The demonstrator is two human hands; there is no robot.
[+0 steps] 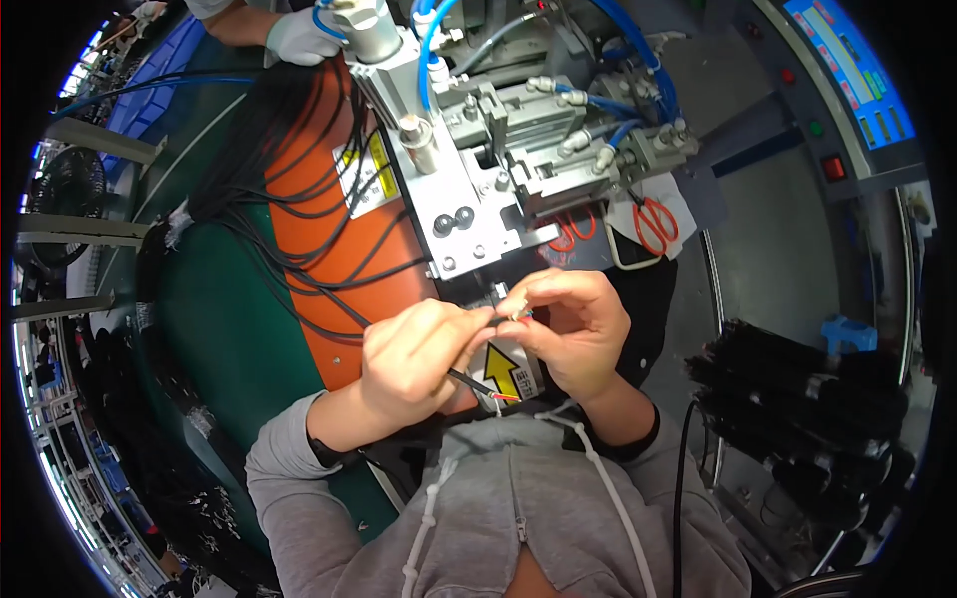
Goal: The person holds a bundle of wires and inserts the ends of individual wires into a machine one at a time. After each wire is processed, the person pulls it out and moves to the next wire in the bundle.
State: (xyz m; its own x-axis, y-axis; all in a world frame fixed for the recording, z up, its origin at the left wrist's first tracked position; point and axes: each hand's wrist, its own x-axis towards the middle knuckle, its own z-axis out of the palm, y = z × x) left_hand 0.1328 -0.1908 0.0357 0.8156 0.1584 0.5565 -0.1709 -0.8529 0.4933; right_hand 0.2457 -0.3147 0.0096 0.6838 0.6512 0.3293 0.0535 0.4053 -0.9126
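My left hand is closed in a pinch around a thin black cable. One end of that cable sticks out below the fingers, with red and yellow wires bare of the black jacket. Thumb and fingertips of my right hand are pinched on a small pale piece with short thin wires, too small to name for sure. Both sets of fingertips nearly meet just in front of a metal pneumatic machine. Below them is a plate with a yellow arrow.
Many black cables spread over an orange board on the left. Red-handled scissors lie right of the machine. Bundled black cables hang at right, below a control screen. A co-worker's gloved hand is at the far left.
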